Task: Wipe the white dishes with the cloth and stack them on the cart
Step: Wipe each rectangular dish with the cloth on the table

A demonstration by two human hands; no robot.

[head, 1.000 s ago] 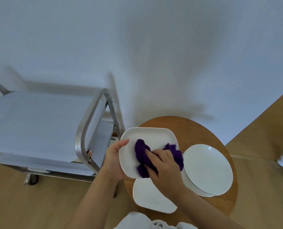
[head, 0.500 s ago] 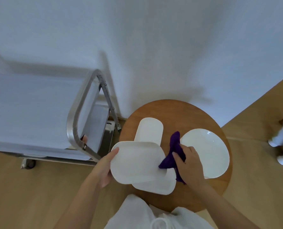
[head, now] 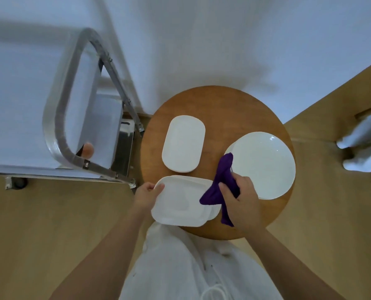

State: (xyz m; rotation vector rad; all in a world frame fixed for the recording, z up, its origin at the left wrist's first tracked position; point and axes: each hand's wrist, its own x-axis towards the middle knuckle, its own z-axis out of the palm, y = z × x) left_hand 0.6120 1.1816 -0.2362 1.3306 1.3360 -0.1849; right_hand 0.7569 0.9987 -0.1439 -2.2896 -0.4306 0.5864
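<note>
the left hand point(head: 146, 194) grips the left edge of a square plate point(head: 180, 204) over the near rim of the table point(head: 219, 105). the right hand point(head: 239, 202) clutches the cloth point(head: 220, 187), touching the plate's right corner. the cart point(head: 58, 118) stands left.

Hands with plate and cloth over the round tabletop point(head: 219, 100)
Left hand point(head: 146, 194) grips a rectangular plate point(head: 180, 204); right hand point(head: 240, 202) holds the purple cloth point(head: 222, 180) beside round plates point(head: 264, 165)
</note>
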